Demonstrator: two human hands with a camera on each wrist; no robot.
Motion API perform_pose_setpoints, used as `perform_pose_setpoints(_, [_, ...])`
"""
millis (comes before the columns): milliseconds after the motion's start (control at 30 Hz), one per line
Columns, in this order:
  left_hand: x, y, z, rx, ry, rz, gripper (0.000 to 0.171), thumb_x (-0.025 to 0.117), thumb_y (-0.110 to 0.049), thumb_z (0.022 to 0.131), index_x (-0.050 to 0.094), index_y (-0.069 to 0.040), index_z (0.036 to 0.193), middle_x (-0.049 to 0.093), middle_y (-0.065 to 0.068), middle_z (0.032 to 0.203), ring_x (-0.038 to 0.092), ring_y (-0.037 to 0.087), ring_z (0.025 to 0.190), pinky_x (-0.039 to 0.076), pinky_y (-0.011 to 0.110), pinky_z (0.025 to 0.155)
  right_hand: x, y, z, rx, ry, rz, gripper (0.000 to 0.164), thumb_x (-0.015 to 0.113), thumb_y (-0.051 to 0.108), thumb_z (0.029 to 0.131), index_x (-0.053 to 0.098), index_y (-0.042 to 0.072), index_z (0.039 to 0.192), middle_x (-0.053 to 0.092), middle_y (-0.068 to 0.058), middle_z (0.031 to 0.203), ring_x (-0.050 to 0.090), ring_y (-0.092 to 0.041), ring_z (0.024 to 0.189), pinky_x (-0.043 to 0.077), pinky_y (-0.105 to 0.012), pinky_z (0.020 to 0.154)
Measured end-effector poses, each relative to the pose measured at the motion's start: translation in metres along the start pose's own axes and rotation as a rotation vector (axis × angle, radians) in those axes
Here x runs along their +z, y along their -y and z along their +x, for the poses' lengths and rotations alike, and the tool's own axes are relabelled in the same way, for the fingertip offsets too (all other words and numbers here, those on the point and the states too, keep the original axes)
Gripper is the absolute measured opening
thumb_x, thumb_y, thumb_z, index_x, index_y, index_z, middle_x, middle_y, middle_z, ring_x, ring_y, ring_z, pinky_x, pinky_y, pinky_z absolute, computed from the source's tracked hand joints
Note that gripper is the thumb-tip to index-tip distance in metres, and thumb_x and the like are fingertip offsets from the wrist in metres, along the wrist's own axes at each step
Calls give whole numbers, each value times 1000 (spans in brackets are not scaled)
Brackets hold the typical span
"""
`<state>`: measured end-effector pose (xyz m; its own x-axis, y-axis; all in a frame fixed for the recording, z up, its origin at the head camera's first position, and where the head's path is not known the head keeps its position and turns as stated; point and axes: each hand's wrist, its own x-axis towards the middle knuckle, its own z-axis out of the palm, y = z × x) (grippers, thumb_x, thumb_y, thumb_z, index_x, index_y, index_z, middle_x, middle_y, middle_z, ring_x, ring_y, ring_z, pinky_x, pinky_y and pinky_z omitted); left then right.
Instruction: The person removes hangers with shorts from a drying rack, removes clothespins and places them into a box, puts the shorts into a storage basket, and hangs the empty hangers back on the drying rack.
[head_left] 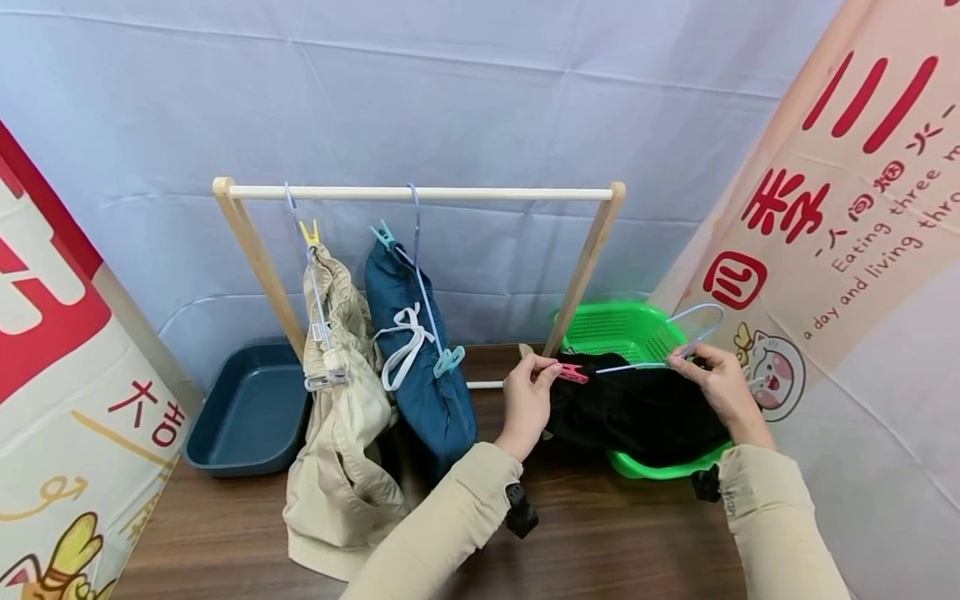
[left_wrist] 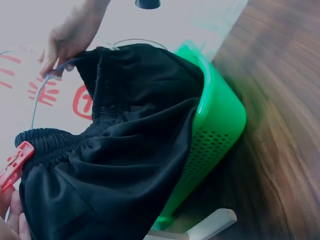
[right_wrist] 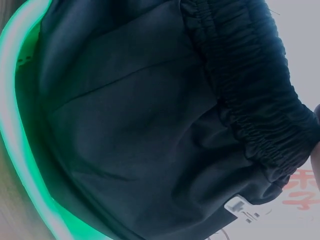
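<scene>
My left hand (head_left: 528, 404) pinches a red clothespin (head_left: 573, 373) at one end of the gathered waistband of black pants (head_left: 645, 412). In the left wrist view the clothespin (left_wrist: 17, 162) sits on the waistband edge. At the other end, my right hand (head_left: 716, 387) pinches a thin light-blue wire hanger (head_left: 633, 367), with the waistband beside its fingers. The hanger's hook rises above that hand. Lower down, the pants lie over a green perforated basket (head_left: 611, 321). The right wrist view shows mostly black fabric (right_wrist: 135, 120) and a small white tag (right_wrist: 242, 207).
A wooden rack with a white bar (head_left: 487, 194) stands behind. From it hang beige pants (head_left: 337, 467) with a yellow clothespin (head_left: 310, 233) and dark-blue pants (head_left: 427, 392) with teal clothespins (head_left: 448, 361). A blue basin (head_left: 247, 417) is at left on the brown table (head_left: 600, 533).
</scene>
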<state>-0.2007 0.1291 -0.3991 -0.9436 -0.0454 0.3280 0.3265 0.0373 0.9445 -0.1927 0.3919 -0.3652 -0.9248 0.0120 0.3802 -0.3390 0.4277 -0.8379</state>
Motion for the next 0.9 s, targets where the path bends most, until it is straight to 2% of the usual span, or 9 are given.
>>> perform_pose_setpoints(267, [1, -1, -2, -45, -38, -39, 20, 59, -16, 93, 65, 2, 101, 64, 19, 89, 56, 21, 72, 46, 22, 64, 1, -2, -2, 30, -33, 55, 31, 59, -5, 90, 71, 21, 77, 65, 23, 80, 51, 2, 68, 42, -16, 60])
perform_pose_setpoints(400, [2, -3, 0, -80, -83, -139, 20, 56, -15, 95, 62, 4, 101, 63, 22, 91, 61, 30, 81, 51, 28, 72, 0, -2, -3, 29, -33, 92, 31, 59, -4, 90, 71, 23, 77, 65, 22, 80, 52, 3, 68, 42, -15, 61])
perform_pose_setpoints(500, [2, -6, 2, -92, -108, -207, 20, 55, -14, 96, 61, 5, 101, 64, 24, 94, 63, 34, 89, 54, 32, 80, 0, -5, -3, 26, -51, 97, 28, 60, -4, 90, 71, 18, 75, 66, 22, 79, 53, 3, 69, 42, -13, 62])
perform_pose_setpoints(600, [1, -9, 4, -109, -102, -226, 21, 55, -14, 96, 61, 5, 103, 64, 24, 97, 63, 35, 92, 54, 32, 81, -2, -11, -4, 34, -94, 125, 20, 62, -2, 89, 69, 9, 73, 66, 21, 78, 55, 3, 70, 42, -11, 63])
perform_pose_setpoints(667, [0, -10, 4, -139, -80, -221, 23, 56, -16, 96, 61, 4, 107, 63, 23, 100, 63, 34, 93, 53, 30, 81, -3, -14, -5, 45, -128, 153, 19, 64, -1, 88, 69, 8, 72, 66, 20, 77, 55, 3, 71, 42, -10, 64])
perform_pose_setpoints(833, [-2, -11, 4, -197, -35, -258, 33, 59, -18, 95, 56, 3, 121, 60, 22, 114, 62, 33, 102, 54, 32, 84, -7, -17, -6, 74, -195, 229, 28, 61, -2, 90, 71, 18, 72, 67, 21, 75, 57, 5, 74, 41, -9, 65])
perform_pose_setpoints(900, [-3, -12, 5, -209, -33, -293, 36, 61, -16, 94, 54, 4, 124, 59, 23, 117, 62, 33, 106, 54, 32, 87, -8, -17, -7, 77, -231, 275, 30, 60, -4, 90, 71, 18, 72, 67, 20, 75, 57, 5, 74, 42, -8, 66])
